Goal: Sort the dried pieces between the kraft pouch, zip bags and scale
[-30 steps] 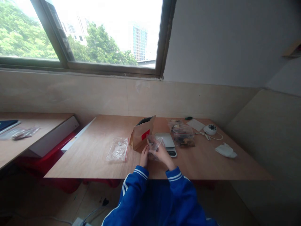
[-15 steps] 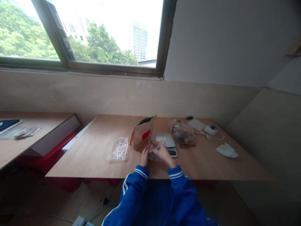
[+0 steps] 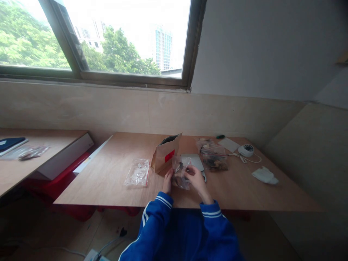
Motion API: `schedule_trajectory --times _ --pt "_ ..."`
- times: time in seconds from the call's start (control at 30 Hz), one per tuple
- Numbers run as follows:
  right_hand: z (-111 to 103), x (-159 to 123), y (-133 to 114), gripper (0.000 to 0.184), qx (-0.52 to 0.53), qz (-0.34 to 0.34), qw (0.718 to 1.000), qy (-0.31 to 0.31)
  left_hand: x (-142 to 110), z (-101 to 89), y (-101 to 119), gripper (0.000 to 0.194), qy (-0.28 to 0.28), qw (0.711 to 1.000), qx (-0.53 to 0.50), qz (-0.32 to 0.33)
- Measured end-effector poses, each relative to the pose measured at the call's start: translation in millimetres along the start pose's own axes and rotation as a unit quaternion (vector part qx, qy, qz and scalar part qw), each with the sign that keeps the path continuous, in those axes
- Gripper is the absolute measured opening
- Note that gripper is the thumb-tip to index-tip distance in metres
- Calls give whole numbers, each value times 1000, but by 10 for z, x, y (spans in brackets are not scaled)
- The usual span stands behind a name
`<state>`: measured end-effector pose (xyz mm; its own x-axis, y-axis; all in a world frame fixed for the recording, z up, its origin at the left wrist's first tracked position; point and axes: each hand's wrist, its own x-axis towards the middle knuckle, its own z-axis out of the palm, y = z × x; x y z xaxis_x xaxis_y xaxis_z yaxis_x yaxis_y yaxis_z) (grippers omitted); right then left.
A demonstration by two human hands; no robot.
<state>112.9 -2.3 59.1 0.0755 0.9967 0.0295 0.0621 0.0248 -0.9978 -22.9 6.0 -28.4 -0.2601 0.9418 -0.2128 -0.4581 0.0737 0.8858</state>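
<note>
My right hand (image 3: 197,177) pinched shut on the right side of a clear bag (image 3: 179,178), my left hand (image 3: 168,181) at its left, how firmly I cannot tell, brown pouch (image 3: 162,158) upright just behind, scale (image 3: 197,162) beside, wooden table (image 3: 100,181) beneath

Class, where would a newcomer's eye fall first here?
The bright window fills the upper left. Below, on the wooden table, a brown paper bag with a red patch stands open. In front of it, the left hand touches and the right hand pinches a clear plastic bag.
</note>
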Motion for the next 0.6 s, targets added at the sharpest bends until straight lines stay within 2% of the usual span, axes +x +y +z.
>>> schedule_trajectory --times 0.23,0.43,0.6 --pt "-94 -38 -149 42 36 -22 999 21 -7 24 13 23 18 1000 -5 -12" --pt "-71 -89 -176 46 64 7 998 12 1 14 -10 24 24 1000 -12 -17" --pt "-195 -135 -228 47 110 8 994 25 55 -27 -80 25 21 1000 -8 -9"
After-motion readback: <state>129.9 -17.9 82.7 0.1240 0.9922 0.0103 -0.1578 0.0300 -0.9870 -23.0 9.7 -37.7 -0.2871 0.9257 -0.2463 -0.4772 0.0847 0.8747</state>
